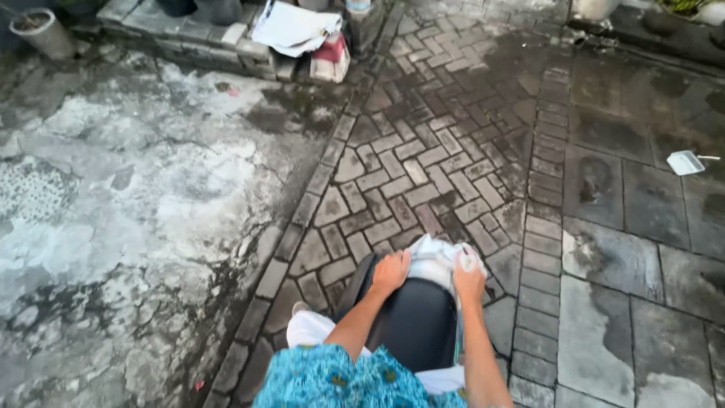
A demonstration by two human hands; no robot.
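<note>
Left hand (pixel 390 272) and right hand (pixel 469 278): both closed around a crumpled white cloth (pixel 436 261), gripping it at either side, above a black rounded object (pixel 411 321) held low in front of the person. Turquoise patterned garment (pixel 332 379) at bottom edge. Ground: wet grey brick paving (pixel 423 159); cracked concrete (pixel 113 204) to the left. White dustpan (pixel 686 162) well apart at right; white papers (pixel 291 26) on a stone kerb (pixel 189 34) far ahead

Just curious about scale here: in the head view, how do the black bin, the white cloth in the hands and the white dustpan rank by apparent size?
1. black bin, largest.
2. white cloth.
3. white dustpan, smallest, though it lies farther from the camera, so its true size is unsure.
</note>
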